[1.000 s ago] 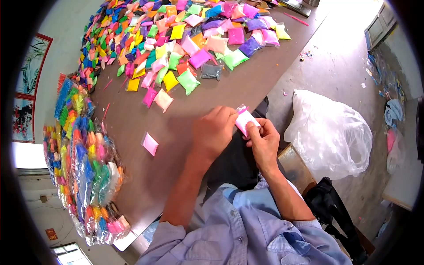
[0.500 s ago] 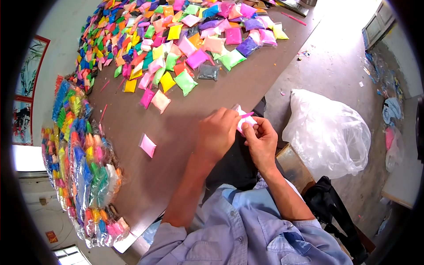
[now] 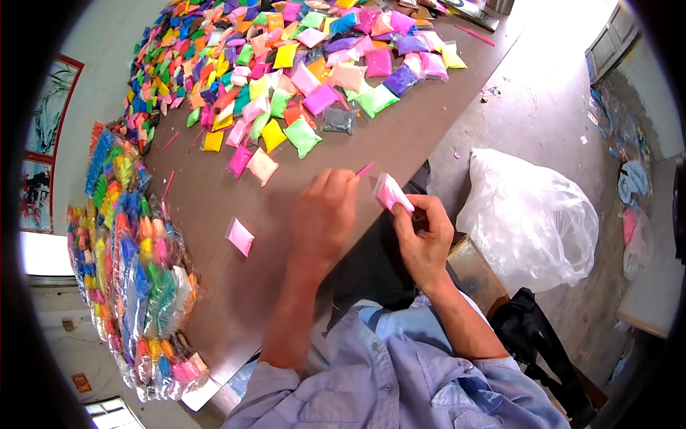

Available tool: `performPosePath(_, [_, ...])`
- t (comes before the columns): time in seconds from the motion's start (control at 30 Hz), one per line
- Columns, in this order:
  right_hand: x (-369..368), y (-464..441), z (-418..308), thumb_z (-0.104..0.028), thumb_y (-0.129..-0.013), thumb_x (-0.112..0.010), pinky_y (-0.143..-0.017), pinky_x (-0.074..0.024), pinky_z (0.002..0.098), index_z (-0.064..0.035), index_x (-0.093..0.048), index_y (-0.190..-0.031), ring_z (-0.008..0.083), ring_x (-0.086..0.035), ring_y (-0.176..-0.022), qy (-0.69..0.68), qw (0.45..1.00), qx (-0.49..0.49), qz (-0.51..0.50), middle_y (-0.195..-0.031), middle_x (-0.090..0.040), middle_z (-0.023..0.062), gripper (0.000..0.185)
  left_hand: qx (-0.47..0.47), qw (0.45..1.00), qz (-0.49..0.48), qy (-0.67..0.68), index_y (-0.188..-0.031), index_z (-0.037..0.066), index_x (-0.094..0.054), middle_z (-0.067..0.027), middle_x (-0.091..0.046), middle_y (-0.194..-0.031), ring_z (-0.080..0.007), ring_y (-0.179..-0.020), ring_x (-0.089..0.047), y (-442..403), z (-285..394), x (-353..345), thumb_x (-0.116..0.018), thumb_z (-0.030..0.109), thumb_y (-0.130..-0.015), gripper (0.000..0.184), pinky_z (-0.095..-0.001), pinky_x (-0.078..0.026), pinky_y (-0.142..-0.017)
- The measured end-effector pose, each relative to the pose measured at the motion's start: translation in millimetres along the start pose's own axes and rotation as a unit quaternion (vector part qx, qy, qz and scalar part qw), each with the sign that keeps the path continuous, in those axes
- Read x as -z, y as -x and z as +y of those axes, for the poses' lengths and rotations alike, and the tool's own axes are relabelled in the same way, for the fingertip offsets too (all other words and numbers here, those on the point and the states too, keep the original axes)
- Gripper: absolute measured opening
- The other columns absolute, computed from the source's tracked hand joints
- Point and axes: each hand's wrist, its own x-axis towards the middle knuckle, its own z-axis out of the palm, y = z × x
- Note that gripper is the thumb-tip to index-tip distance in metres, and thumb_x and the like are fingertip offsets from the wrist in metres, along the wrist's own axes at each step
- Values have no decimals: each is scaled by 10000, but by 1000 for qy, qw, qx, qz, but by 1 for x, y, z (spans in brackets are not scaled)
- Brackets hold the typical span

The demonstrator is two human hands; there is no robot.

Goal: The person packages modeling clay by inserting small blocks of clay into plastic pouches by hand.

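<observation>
My right hand (image 3: 426, 236) is closed on a small clear packet with pink filling (image 3: 390, 191), pinched at its lower end between thumb and fingers. The packet is tilted, over the table's near edge. To its left, my left hand (image 3: 325, 214) is closed and slightly blurred by motion. A thin pink stick (image 3: 366, 169) juts from its fingertips toward the packet, without touching it. Another pink packet (image 3: 241, 237) lies alone on the brown table (image 3: 214, 300), left of my left hand. Beyond both hands, a peach packet (image 3: 262, 166) sits at the near edge of a large packet pile (image 3: 286, 86).
Clear bags of bundled colourful packets (image 3: 146, 279) line the table's left side. A pink stick (image 3: 474, 35) lies near the far right corner. On the floor to the right are a big white plastic bag (image 3: 529, 218) and a black strapped bag (image 3: 532, 322).
My left hand has pulled back to the left, taking the pink stick away from the packet. The packet stays in my right hand, now tipped more upright and in fuller view.
</observation>
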Motion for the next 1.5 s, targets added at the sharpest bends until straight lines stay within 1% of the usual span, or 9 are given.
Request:
performPosePath(0.17, [-4,-13,-1,19,-835,-732,-648,-523,311,-36,-690,-978,210,-640,-769,85,989,119,34,-972,-645,100,159,76,993,17,91,-954,39,-644,-139,-673,-892,-355,-784,-674,14,-7,6,-699,69,-932,65,-434,-527,-661])
performPosePath(0.23, [-8,-16,1,28,-770,-729,-729,-546,367,-50,-694,-975,293,-634,-895,176,951,253,14,-1000,-639,112,222,108,987,30,115,-952,30,-652,-139,-677,-894,-350,-776,-674,23,-19,4,-700,50,-929,57,-426,-528,-661])
performPosePath(0.5, [-17,3,-1,27,-761,-756,-862,-546,391,-66,-725,-1068,321,-631,-1054,171,945,257,-107,-1148,-655,105,323,99,993,71,12,-982,55,-680,-120,-677,-884,-323,-755,-676,40,-42,4,-717,68,-922,72,-400,-532,-653])
performPosePath(0.63, [-16,5,0,16,-775,-766,-859,-548,391,-72,-733,-1096,323,-634,-1049,185,937,272,-120,-1159,-658,105,334,115,989,14,93,-993,62,-693,-124,-678,-909,-339,-774,-679,36,-24,12,-713,72,-917,79,-406,-535,-655])
performPosePath(0.7, [-16,6,0,17,-779,-767,-855,-550,393,-73,-737,-1101,324,-636,-1043,182,937,276,-114,-1156,-660,105,336,32,992,-8,119,-968,55,-693,-128,-677,-891,-346,-777,-674,35,-19,6,-701,84,-916,60,-422,-531,-657])
performPosePath(0.93, [-15,8,1,-4,-791,-750,-833,-552,380,-67,-733,-1074,311,-636,-1021,187,933,284,-120,-1142,-653,87,290,79,993,-37,81,-929,68,-693,-124,-667,-868,-364,-787,-661,13,-40,-2,-700,119,-912,54,-450,-523,-669])
performPosePath(1.0, [-14,8,0,-2,-795,-747,-822,-553,378,-67,-733,-1067,309,-639,-1015,188,934,278,-119,-1137,-652,85,280,87,984,-36,149,-950,41,-705,-141,-668,-858,-321,-737,-657,8,-36,3,-726,67,-898,61,-393,-512,-643])
performPosePath(1.2, [-14,8,0,-7,-796,-749,-808,-551,377,-66,-731,-1059,304,-637,-1006,195,933,281,-117,-1137,-648,83,271,39,992,-94,79,-939,83,-698,-126,-679,-894,-371,-809,-666,0,-24,-1,-707,123,-904,54,-466,-529,-682])
performPosePath(1.5, [-11,10,6,18,-795,-753,-800,-551,366,-65,-743,-1038,307,-649,-971,145,952,256,-87,-1112,-661,113,257,96,992,18,76,-942,42,-674,-167,-680,-881,-375,-793,-668,13,-64,0,-682,114,-939,72,-451,-515,-668])
